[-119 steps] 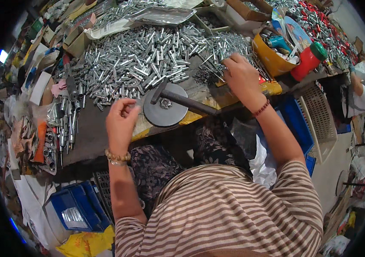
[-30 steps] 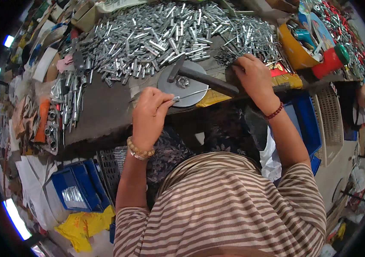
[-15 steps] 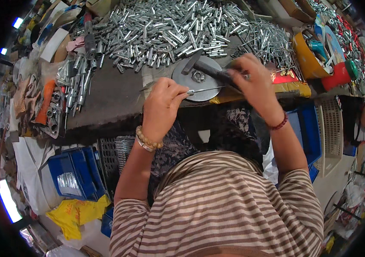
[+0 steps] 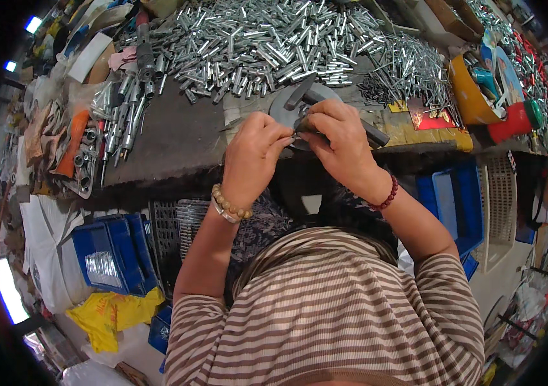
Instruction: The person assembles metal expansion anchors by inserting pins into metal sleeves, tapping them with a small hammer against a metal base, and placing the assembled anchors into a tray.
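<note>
Both hands meet above the front edge of a round grey metal disc point(image 4: 280, 110) on the bench. My left hand point(image 4: 253, 151) is closed in a pinch on a small metal piece, mostly hidden by the fingertips. Against those fingertips, my right hand point(image 4: 343, 147) is also pinched; what lies in it is too small and covered to make out. A hammer point(image 4: 301, 92) rests on the disc, its dark handle passing behind the right hand and showing again to the right of it. A heap of short shiny metal sleeves point(image 4: 267, 45) lies just beyond.
Thin metal rods point(image 4: 409, 67) are piled right of the sleeves. A yellow tub point(image 4: 470, 90) and a red jar with green lid point(image 4: 512, 122) stand at the right. Sockets and tools point(image 4: 81, 154) lie at the left. Blue crates point(image 4: 103, 254) sit below the bench.
My right hand has let go of the hammer, which now lies on the disc, and has come left to my left hand's fingertips. The thin rod in front of my left hand no longer shows.
</note>
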`<state>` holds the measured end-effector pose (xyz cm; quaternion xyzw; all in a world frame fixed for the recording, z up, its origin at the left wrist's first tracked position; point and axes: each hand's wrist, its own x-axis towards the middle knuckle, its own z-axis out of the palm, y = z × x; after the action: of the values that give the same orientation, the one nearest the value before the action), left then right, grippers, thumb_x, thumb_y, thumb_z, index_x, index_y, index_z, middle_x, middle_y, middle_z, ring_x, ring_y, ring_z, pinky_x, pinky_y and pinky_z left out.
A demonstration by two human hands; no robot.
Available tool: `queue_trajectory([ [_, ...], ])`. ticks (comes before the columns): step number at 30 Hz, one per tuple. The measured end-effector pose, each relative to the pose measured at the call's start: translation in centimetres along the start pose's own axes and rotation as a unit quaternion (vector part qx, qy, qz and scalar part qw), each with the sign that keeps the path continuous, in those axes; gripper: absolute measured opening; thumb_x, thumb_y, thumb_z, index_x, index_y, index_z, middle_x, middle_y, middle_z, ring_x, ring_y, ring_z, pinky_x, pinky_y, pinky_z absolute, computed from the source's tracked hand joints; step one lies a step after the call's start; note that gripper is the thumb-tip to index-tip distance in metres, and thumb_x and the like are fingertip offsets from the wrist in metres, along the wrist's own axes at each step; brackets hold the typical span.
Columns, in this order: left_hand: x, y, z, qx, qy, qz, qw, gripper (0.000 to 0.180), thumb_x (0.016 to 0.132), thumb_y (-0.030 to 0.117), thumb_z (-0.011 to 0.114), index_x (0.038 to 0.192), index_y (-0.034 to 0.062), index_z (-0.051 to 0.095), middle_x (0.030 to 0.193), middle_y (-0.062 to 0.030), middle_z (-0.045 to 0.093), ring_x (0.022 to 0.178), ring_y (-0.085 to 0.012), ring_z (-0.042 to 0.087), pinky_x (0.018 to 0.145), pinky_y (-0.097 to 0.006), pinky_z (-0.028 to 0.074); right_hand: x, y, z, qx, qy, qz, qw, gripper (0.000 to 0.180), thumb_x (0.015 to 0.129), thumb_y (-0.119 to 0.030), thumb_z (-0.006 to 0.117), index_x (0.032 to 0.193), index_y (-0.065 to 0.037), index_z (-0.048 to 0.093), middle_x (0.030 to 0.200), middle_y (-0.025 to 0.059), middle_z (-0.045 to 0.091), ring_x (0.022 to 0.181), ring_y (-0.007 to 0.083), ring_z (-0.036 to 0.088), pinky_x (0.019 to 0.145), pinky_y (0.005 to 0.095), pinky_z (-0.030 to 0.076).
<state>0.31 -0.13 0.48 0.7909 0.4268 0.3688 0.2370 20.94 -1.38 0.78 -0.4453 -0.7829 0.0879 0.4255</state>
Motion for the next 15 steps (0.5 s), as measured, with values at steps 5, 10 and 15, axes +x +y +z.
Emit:
queue_trajectory([
  [5,-0.1,-0.2,0.2,-0.005,0.003,0.007,1.0,0.012,0.09,0.003,0.072,0.102,0.0036,0.074,0.097,-0.0088,0.06,0.085,-0.0242,0.063,0.074,-0.035,0.05,-0.1,-0.3,-0.1,-0.037,-0.009,-0.017,0.999,0.026,0.077,-0.004,0.078,0.099,-0.005,0.066,0.104,0.0095,0.063,0.1,0.0323,0.062,0.087,0.0449,0.045],
  [10,0.1,0.0,0.3,-0.003,0.01,-0.005,1.0,0.012,0.088,0.006,0.074,0.099,0.0055,0.075,0.095,-0.0095,0.063,0.089,-0.0307,0.065,0.078,-0.042,0.052,-0.2,-0.3,0.1,-0.105,-0.002,-0.058,0.993,0.023,0.079,-0.007,0.077,0.099,-0.007,0.066,0.105,0.0092,0.063,0.101,0.0314,0.062,0.089,0.0447,0.047],
  [15,0.0,0.0,0.3,-0.004,0.008,-0.015,1.0,0.011,0.088,0.008,0.075,0.099,0.006,0.075,0.094,-0.0091,0.062,0.089,-0.0304,0.065,0.077,-0.041,0.052,0.3,-0.6,-2.3,-0.139,-0.013,-0.003,0.99,0.028,0.08,-0.011,0.078,0.106,-0.008,0.068,0.105,0.0081,0.064,0.101,0.0307,0.063,0.09,0.0448,0.049],
])
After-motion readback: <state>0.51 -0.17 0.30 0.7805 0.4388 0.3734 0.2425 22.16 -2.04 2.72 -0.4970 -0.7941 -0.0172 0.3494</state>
